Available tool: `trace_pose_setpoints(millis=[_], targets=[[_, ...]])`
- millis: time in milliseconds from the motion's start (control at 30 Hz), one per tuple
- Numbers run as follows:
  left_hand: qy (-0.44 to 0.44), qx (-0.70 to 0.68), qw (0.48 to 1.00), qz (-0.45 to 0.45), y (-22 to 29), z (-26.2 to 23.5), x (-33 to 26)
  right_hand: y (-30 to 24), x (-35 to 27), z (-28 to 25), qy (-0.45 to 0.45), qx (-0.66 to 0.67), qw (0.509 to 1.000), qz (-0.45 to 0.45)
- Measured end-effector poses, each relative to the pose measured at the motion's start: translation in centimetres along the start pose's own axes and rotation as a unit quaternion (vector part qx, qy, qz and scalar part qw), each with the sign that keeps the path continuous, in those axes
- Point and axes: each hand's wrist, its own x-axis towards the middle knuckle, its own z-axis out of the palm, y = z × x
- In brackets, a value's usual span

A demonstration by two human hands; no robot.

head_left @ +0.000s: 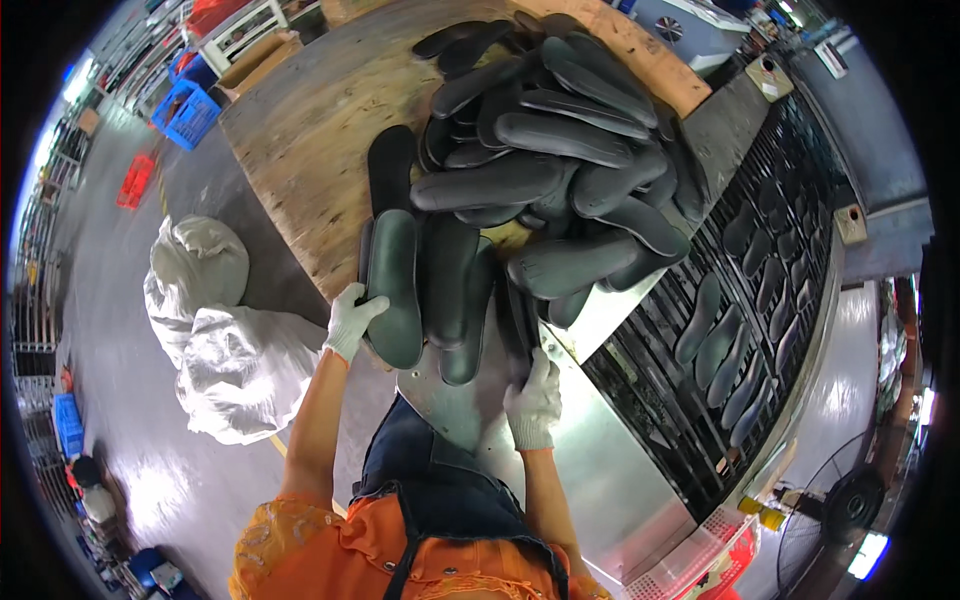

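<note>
My left hand (351, 320), in a white knit glove, grips the edge of a dark shoe insole (394, 285), with the thumb over its top face. This insole lies at the left end of a row at the table's near edge. My right hand (535, 405), gloved alike, is closed at the near end of another dark insole (514, 325), seen nearly edge-on; its fingertips are partly hidden. Between my hands more insoles (449, 275) lie side by side, pointing toward me. Beyond them rises a loose heap of black insoles (565, 140).
The insoles rest on a worn wooden tabletop (290, 150) with a metal sheet (610, 440) at its near right. A slatted conveyor (650, 400) carrying insoles runs along the right. White sacks (250, 370) stand on the floor at left. A fan (850, 500) and a pink basket (690, 560) are lower right.
</note>
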Motion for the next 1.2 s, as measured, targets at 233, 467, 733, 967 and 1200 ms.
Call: trace_pose_setpoints(millis=[233,467,733,967,1200], targets=[[-0.018,-0.269,0.963,-0.004,0.9,0.7,-5.8,1.4,3.2,-0.4,-0.047,0.072,0.995,0.045],[-0.099,-0.439,0.893,-0.001,1.5,-0.5,-11.1,5.6,-1.1,-4.1,-0.142,0.514,0.844,0.058],[-0.329,-0.412,0.847,-0.069,2.0,6.8,-14.6,6.2,-2.4,-0.1,-0.284,0.852,0.432,0.080],[-0.485,-0.441,0.720,-0.230,1.1,11.5,-17.7,8.8,-3.2,3.0,-0.326,0.929,0.169,0.050],[-0.425,-0.232,0.871,-0.079,5.3,13.2,-17.7,14.0,-4.5,0.5,-0.144,0.886,0.433,0.085]])
